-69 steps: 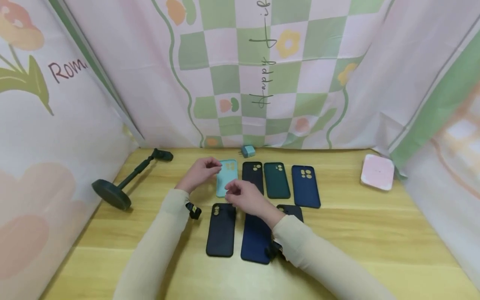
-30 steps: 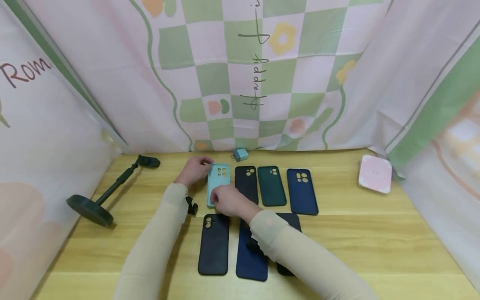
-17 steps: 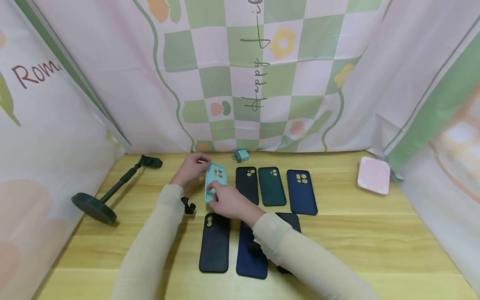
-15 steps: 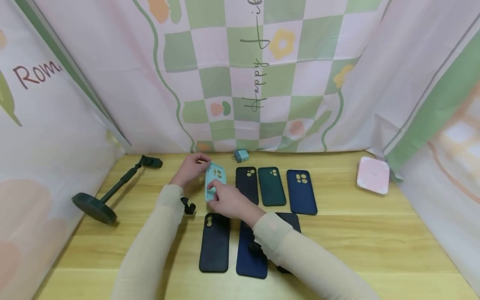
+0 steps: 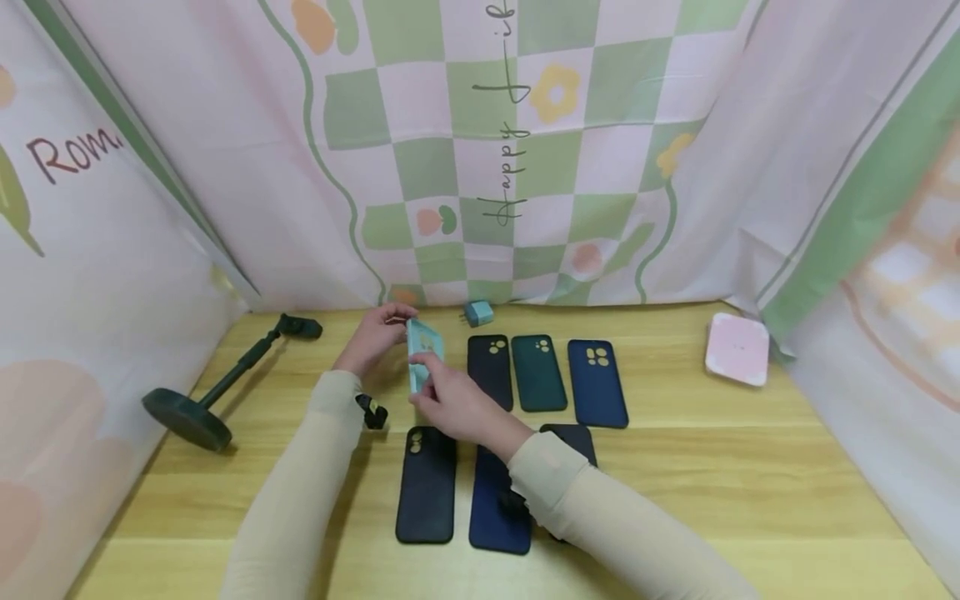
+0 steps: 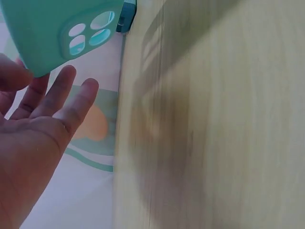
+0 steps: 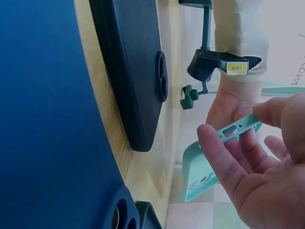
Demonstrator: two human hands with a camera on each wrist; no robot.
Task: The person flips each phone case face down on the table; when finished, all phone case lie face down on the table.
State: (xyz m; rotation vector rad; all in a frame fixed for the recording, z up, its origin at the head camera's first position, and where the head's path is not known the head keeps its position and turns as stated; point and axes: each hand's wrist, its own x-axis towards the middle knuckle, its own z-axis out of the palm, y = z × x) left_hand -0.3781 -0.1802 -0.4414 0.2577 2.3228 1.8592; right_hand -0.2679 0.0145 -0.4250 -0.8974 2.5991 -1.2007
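Note:
A light turquoise phone case (image 5: 415,343) is lifted and tilted on its side above the table, held between both hands. My left hand (image 5: 375,337) pinches its far corner beside the camera cut-outs; in the left wrist view the thumb and a finger meet at the corner of the case (image 6: 43,28), the other fingers extended. With thumb and index finger, my right hand (image 5: 465,404) grips the near short end. The right wrist view shows that end's port holes between the fingertips and the hollow inside of the case (image 7: 195,164).
Black (image 5: 489,379), green (image 5: 540,379) and navy (image 5: 597,387) phone cases lie to the right. Nearer lie black (image 5: 426,492), navy (image 5: 498,521) and dark (image 5: 573,437) cases, the last two partly under the right arm. A charger (image 5: 480,313), dark stand (image 5: 187,418) and pink square (image 5: 738,348) surround them.
Both hands have come onto the turquoise phone case, which lay flat on the table. They have raised it and turned it up on its side. The other cases have stayed put.

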